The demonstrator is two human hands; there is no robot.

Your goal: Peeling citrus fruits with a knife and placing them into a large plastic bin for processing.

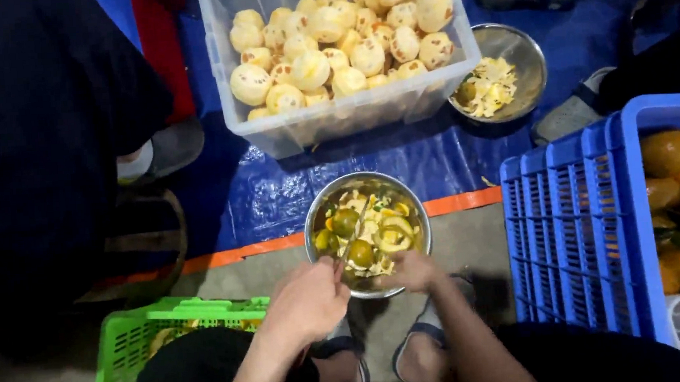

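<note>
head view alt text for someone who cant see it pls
Two hands, left and right, work over a steel bowl of citrus peel and whole green fruit. Beyond it a clear tub holds peeled fruit; a blue crate stands right.

Both hands meet over the near rim of the steel bowl (311, 227), the left hand (306, 299) and the right hand (412, 270) just beside each other, so little room lies between them; the bowl itself is crowded with peel and small green-orange fruit; beyond it a strip of bare blue tarp (461, 163) lies open up to the clear tub (337, 118) of peeled fruit; the blue crate (578, 226) walls off the right; the green basket (129, 341) blocks the near left; grey floor (472, 242) beside the bowl is free.
</note>
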